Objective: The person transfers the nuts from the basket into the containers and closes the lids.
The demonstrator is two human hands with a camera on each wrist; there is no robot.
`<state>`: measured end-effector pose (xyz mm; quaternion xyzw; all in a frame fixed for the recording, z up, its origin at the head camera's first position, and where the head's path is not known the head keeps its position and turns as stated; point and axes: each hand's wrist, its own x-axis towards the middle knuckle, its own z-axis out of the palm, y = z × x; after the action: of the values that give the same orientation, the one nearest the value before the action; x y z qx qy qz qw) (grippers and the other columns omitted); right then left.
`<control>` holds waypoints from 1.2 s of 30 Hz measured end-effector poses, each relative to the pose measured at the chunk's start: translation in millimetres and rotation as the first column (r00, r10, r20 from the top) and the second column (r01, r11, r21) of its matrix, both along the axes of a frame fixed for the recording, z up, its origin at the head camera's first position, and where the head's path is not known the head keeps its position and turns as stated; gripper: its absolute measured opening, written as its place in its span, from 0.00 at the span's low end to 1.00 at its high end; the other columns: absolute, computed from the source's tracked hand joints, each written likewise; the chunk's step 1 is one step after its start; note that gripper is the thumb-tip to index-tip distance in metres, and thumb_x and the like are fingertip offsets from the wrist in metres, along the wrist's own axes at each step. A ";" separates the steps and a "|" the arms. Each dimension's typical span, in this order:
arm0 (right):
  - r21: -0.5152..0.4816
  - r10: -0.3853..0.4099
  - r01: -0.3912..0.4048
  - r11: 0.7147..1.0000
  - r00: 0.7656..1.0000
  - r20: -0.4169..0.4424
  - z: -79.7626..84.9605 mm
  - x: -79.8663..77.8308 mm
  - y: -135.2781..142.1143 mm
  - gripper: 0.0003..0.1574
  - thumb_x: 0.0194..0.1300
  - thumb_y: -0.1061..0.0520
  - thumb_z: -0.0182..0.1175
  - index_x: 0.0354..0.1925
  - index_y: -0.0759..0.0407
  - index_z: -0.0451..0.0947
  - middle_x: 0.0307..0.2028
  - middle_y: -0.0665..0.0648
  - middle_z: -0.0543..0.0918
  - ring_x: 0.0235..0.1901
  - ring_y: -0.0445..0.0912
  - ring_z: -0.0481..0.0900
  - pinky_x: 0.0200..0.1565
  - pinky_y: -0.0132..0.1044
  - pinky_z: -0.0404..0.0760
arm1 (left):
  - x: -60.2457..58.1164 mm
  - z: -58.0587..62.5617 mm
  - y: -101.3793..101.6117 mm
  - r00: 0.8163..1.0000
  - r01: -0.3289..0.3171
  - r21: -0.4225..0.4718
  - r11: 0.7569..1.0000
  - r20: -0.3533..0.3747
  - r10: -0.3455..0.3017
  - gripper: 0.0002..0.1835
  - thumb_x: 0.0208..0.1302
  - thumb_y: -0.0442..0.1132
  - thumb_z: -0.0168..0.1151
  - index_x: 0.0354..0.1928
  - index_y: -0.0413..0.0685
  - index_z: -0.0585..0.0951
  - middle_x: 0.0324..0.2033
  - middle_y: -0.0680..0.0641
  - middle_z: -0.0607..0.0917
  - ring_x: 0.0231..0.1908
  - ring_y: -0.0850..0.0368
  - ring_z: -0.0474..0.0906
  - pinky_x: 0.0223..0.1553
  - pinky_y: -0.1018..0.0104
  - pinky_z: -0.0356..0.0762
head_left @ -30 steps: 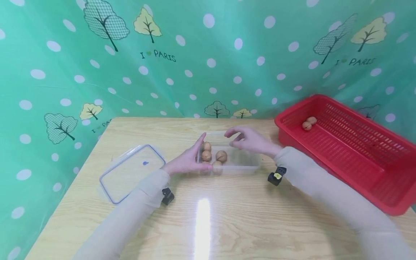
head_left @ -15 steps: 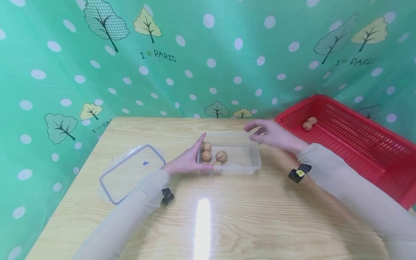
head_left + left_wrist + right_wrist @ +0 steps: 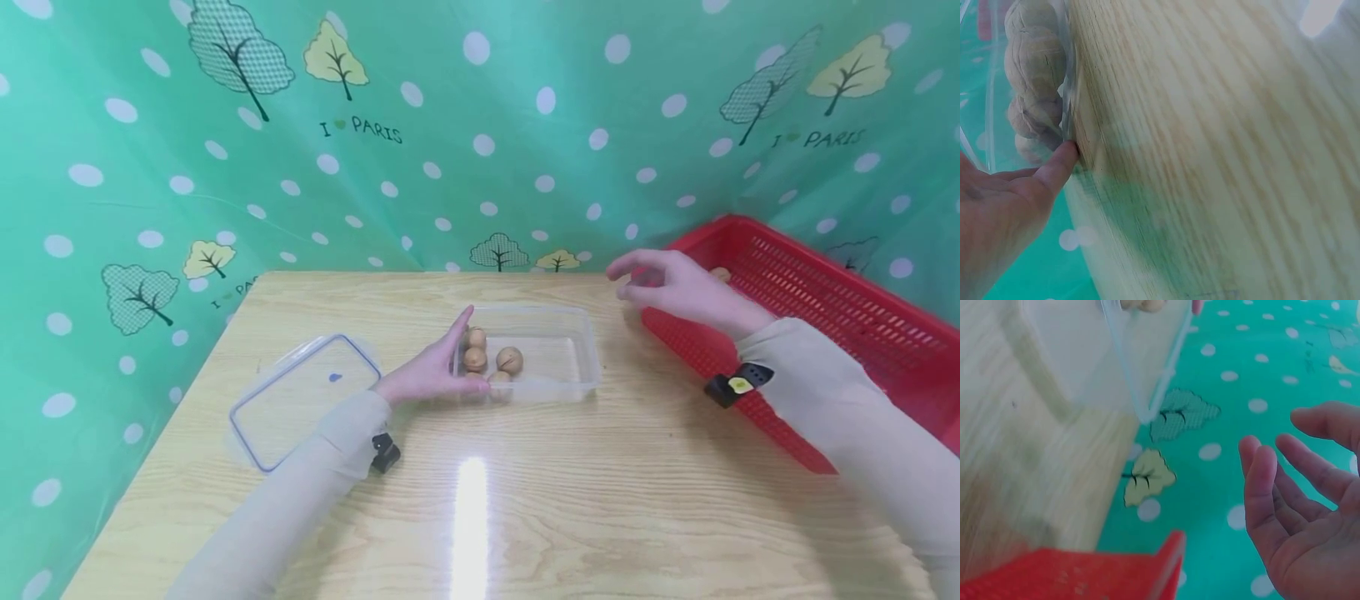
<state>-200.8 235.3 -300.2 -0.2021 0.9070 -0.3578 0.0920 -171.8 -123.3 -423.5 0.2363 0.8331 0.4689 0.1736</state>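
Observation:
At the table's middle stands a clear plastic container [image 3: 543, 386], with several walnuts [image 3: 510, 360] gathered at its left end. My left hand [image 3: 430, 371] holds that end, thumb on the near side and fingers toward the far side. The left wrist view shows the thumb [image 3: 1060, 165] against the container's corner beside the stacked walnuts [image 3: 1035, 62]. My right hand [image 3: 678, 287] is in the air over the near-left rim of the red basket [image 3: 825, 279], fingers loosely bent and holding nothing. A walnut [image 3: 720, 273] shows inside the basket, partly covered by that hand.
A clear lid [image 3: 300, 408] with a blue seal lies on the table left of the container, partly under the left forearm. A green patterned cloth [image 3: 420, 167] hangs behind the wooden table [image 3: 570, 500]. The basket wall stands along the right side.
My right hand has moved from above the container rightward and away to the basket's rim, staying unfilled. The left hand and the walnuts in the container keep their places.

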 end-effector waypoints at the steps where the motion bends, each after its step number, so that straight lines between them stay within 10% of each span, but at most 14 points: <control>1: 0.012 -0.010 0.010 1.000 1.000 -0.002 2.2 -0.1 2.5 0.22 0.67 0.56 0.62 0.57 0.58 0.75 0.51 0.58 0.79 0.46 0.51 0.79 0.41 0.34 0.80 | -0.3 -0.1 -0.1 1.000 0.000 0.003 1.000 0.004 0.000 0.67 0.52 0.45 0.75 0.76 0.60 0.30 0.75 0.42 0.40 0.72 0.45 0.42 0.69 0.49 0.45; 12: 0.129 -0.039 0.041 0.991 0.999 -0.016 17.5 -6.8 31.2 0.27 0.63 0.54 0.65 0.60 0.56 0.74 0.53 0.59 0.78 0.53 0.53 0.73 0.43 0.38 0.79 | 0.8 0.6 -0.7 1.000 -0.004 0.010 1.000 0.024 0.003 0.66 0.53 0.44 0.75 0.75 0.62 0.29 0.75 0.40 0.41 0.72 0.45 0.41 0.70 0.49 0.42; 25: 0.234 -0.091 0.086 0.968 0.996 0.011 18.1 -18.6 66.6 0.32 0.62 0.46 0.66 0.61 0.54 0.72 0.42 0.58 0.81 0.35 0.52 0.79 0.36 0.40 0.80 | 1.3 -1.0 -0.6 1.000 -0.011 -0.004 1.000 0.017 0.011 0.66 0.52 0.46 0.75 0.76 0.56 0.30 0.74 0.38 0.43 0.72 0.43 0.43 0.69 0.46 0.44; 36: 0.244 -0.087 0.090 0.966 0.996 -0.023 -4.3 -43.0 97.2 0.29 0.65 0.52 0.63 0.60 0.64 0.72 0.55 0.67 0.75 0.53 0.58 0.68 0.47 0.50 0.75 | 2.7 -0.9 -0.4 0.999 0.013 0.076 0.997 0.051 -0.016 0.64 0.56 0.42 0.73 0.76 0.59 0.29 0.74 0.40 0.43 0.72 0.45 0.44 0.68 0.47 0.50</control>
<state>-243.9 332.5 -304.5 -0.1508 0.9528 -0.2459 0.0946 -169.1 -123.7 -424.5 0.2365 0.8084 0.5047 0.1895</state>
